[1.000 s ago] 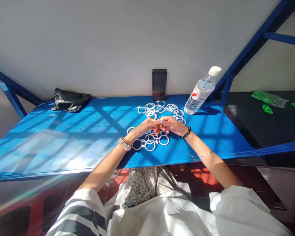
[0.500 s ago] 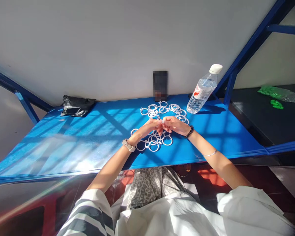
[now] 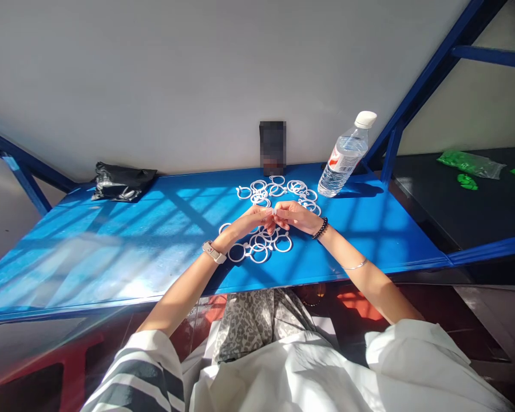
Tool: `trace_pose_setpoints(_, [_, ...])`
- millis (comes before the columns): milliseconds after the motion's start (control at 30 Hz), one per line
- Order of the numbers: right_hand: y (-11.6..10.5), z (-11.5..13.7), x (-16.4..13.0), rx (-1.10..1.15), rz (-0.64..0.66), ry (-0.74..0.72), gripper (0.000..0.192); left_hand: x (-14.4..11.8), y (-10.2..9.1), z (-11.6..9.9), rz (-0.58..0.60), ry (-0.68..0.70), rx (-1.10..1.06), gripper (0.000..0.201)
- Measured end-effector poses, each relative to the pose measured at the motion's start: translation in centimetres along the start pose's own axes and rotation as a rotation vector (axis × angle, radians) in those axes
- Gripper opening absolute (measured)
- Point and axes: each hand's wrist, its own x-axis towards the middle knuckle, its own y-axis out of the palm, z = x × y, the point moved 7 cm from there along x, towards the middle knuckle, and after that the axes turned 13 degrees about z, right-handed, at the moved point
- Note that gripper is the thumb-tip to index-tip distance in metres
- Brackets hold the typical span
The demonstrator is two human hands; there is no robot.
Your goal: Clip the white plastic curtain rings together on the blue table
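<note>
So from where I'm watching, the left hand (image 3: 251, 220) and right hand (image 3: 294, 216) are pressed together fingertip to fingertip over the blue table (image 3: 111, 240), both pinching one small white ring (image 3: 273, 212) right between them, though it's mostly hidden by the fingers so I can't tell exactly how it sits. Directly under the hands lies the near cluster of rings (image 3: 257, 247), and the far cluster of rings (image 3: 278, 191) sits just beyond them toward the wall, next to the water bottle (image 3: 343, 157). A black bag (image 3: 120, 182) is well off to the left. Compared with half a second back, the hands haven't really changed their grip or spot over the rings, only the view has swung a little
</note>
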Motion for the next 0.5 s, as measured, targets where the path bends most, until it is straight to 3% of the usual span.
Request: trace_pose_setpoints(500, [-0.24,0.01,-0.06,-0.037,-0.015,0.028,0.041,0.0,0.34,-0.31,-0.046,-0.049,0.042,0.051])
